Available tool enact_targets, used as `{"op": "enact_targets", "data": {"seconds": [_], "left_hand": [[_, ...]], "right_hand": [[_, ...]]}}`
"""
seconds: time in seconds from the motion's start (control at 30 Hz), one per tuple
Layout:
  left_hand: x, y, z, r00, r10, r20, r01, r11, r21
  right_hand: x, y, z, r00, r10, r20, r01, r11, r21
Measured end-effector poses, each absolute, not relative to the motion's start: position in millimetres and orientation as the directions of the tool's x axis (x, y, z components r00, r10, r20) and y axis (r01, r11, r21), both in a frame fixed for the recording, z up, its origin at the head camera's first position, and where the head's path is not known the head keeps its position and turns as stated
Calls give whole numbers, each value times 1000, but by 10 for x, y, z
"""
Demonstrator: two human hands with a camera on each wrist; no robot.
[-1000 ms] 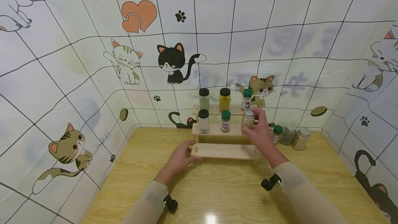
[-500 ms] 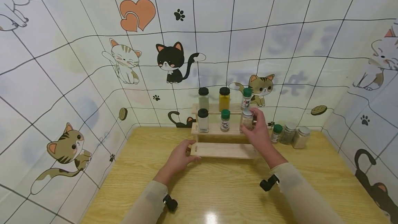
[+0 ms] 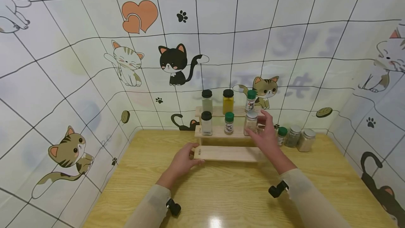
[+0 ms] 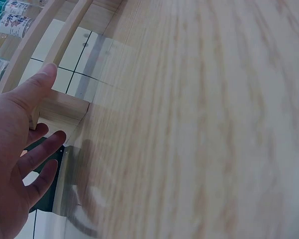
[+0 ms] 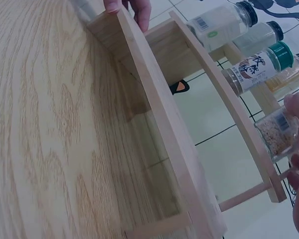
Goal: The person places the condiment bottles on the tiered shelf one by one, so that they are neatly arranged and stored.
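A three-tier wooden spice rack (image 3: 229, 153) stands against the wall. At the left end of its lowest board, my left hand (image 3: 183, 159) holds the board between thumb and fingers. A silver-lidded glass jar (image 3: 251, 124) with pale grainy contents stands at the right of the middle tier. Around its right side is my right hand (image 3: 265, 134), fingers spread, with a gap between index finger and lid; the thumb is close to the jar's front. Left of it on that tier are a green-capped spice bottle (image 3: 229, 124) and a black-capped jar (image 3: 206, 124).
On the top tier stand a pale jar (image 3: 207, 102), a yellow jar (image 3: 228, 103) and a green-capped bottle (image 3: 251, 100). Right of the rack on the wooden table (image 3: 202, 189) are another green-capped bottle (image 3: 281, 136) and two silver-lidded jars (image 3: 306, 140).
My right hand's fingers have loosened from the silver-lidded jar and moved slightly right, after the jar shifted a little left on the middle tier. The left hand stays on the rack.
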State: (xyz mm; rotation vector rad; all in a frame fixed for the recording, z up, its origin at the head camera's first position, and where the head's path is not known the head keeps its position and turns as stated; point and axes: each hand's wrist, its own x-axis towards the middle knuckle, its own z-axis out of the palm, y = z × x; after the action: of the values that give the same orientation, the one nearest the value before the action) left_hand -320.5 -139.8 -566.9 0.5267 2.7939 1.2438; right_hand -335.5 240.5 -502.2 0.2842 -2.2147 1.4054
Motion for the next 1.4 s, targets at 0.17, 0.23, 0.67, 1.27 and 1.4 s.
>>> {"op": "enact_targets", "data": {"seconds": [0.17,0.23,0.67,1.27,1.4], "left_hand": [[-3213,-1399,-5680,-941,320,108,295,621,726],[-3218,-1401,-5687,-941,321,109,296,621,726],[-3245,-1407,-5728,-937,329,119,310,620,721],[-3252,-1424,-5747,-937,329,120,309,617,724],[-3246,-1422,-5732,-937,328,122,309,613,728]], "right_hand": [[-3263,2603,-5034,-851,113,512,-404,480,-778],[-3212,2720,-5033,-853,122,507,-386,506,-771],[-2910,3602,-5132,-775,396,493,-182,606,-774],[-2998,4055,-5535,-792,510,337,36,590,-807],[-3049,4089,-5609,-805,516,293,54,555,-830]]}}
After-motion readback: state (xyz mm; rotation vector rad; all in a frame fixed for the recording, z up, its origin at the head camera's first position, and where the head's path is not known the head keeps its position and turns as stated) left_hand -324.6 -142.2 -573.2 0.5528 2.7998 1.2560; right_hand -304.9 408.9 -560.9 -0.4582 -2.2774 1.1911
